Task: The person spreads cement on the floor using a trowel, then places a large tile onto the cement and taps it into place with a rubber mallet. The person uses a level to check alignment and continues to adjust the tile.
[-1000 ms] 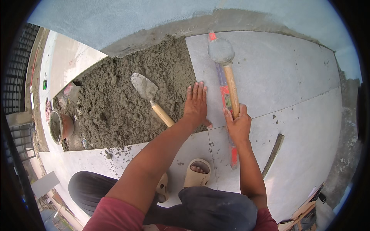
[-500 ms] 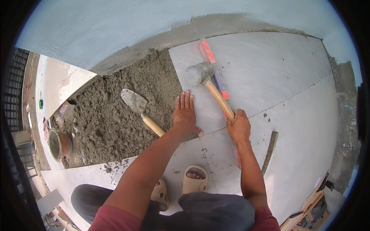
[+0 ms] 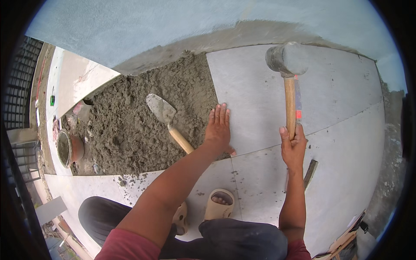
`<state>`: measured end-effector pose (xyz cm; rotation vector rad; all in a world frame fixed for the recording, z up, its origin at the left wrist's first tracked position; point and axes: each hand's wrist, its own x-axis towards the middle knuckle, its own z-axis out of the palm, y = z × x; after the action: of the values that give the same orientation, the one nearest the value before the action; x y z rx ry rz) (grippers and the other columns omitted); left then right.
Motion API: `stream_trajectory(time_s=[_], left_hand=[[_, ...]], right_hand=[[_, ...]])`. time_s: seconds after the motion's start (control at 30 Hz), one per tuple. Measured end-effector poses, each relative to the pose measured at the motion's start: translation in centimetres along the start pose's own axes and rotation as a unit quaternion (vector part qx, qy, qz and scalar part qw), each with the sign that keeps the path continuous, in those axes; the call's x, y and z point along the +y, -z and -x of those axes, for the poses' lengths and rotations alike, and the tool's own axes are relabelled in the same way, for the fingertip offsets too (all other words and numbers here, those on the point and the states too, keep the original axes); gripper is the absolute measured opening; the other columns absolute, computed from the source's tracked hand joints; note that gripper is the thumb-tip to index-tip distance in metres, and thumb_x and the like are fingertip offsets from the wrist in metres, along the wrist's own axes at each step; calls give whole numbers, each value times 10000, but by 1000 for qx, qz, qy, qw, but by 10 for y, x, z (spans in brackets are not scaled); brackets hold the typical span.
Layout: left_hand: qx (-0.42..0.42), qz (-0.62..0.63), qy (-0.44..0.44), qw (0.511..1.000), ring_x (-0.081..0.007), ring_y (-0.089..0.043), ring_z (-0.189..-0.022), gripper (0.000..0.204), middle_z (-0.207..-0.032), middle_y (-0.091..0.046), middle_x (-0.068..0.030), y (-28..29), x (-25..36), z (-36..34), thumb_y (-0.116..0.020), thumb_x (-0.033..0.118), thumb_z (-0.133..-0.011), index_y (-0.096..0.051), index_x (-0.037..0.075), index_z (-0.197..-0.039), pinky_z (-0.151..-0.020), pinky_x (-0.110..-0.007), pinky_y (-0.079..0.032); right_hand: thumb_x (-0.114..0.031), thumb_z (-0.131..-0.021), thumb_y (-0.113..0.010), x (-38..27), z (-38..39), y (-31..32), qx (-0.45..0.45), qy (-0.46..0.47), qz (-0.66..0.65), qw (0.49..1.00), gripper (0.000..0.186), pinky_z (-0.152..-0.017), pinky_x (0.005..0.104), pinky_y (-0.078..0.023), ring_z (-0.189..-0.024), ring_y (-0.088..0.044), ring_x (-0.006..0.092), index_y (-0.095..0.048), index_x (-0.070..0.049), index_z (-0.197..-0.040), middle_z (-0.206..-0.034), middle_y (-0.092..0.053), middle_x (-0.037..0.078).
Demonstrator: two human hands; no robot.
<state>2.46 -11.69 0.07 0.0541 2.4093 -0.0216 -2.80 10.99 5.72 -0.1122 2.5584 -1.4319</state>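
Note:
My right hand [image 3: 294, 145] grips the wooden handle of a rubber mallet [image 3: 286, 63], which is raised with its grey head toward the wall. Beneath the mallet lies a spirit level [image 3: 298, 97], red and bluish, mostly hidden by the handle and my forearm. My left hand [image 3: 219, 130] rests flat at the near left edge of a large grey floor tile [image 3: 247, 86], fingers stretched out and the thumb at the tile's near corner. Left of that hand, a pointed trowel [image 3: 161, 108] with a wooden handle lies on the wet mortar bed [image 3: 121, 130].
A mortar-stained bucket [image 3: 71, 148] stands at the mortar's left side. A short grey strip [image 3: 310, 174] lies on the tiles to the right of my forearm. The blue wall [image 3: 143, 34] borders the far side. My sandalled foot [image 3: 220, 203] stands on the near tiles.
The mallet has been lifted and swung right, its head now pointing away from me. My left hand keeps its place on the tile edge; the whole view has shifted slightly.

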Motion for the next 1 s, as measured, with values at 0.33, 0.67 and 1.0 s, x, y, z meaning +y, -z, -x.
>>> stream_trajectory(time_s=[0.33, 0.67, 1.0], left_hand=[[-13, -19, -3, 1000, -415, 16, -1506, 1490, -1605, 14, -305, 6, 8, -4, -638, 870, -605, 0, -120, -1518, -1228, -481, -30], [4, -30, 3, 1000, -411, 18, -1507, 1485, -1610, 10, -295, 6, 8, -4, -635, 869, -602, -1, -107, -1524, -1227, -482, -36], [-10, -3, 17, 1000, -403, 18, -1510, 1491, -1614, 21, -286, 3, 0, -1, -681, 841, -595, 2, -104, -1526, -1227, -471, -34]], right_hand=[[-373, -1013, -550, 21, -57, -77, -27, 46, 128, 990, 356, -496, 301, -389, -515, -474, 111, -511, -35, -911, -581, -481, 39], [-462, -1022, -499, 28, -46, -74, -15, 78, 92, 993, 471, -504, 333, -407, -515, -482, 154, -528, -20, -860, -581, -480, 67], [-432, -1030, -495, -23, 31, -44, 42, 159, -108, 981, 444, -490, 332, -395, -489, -480, 159, -506, -29, -846, -559, -466, 66]])
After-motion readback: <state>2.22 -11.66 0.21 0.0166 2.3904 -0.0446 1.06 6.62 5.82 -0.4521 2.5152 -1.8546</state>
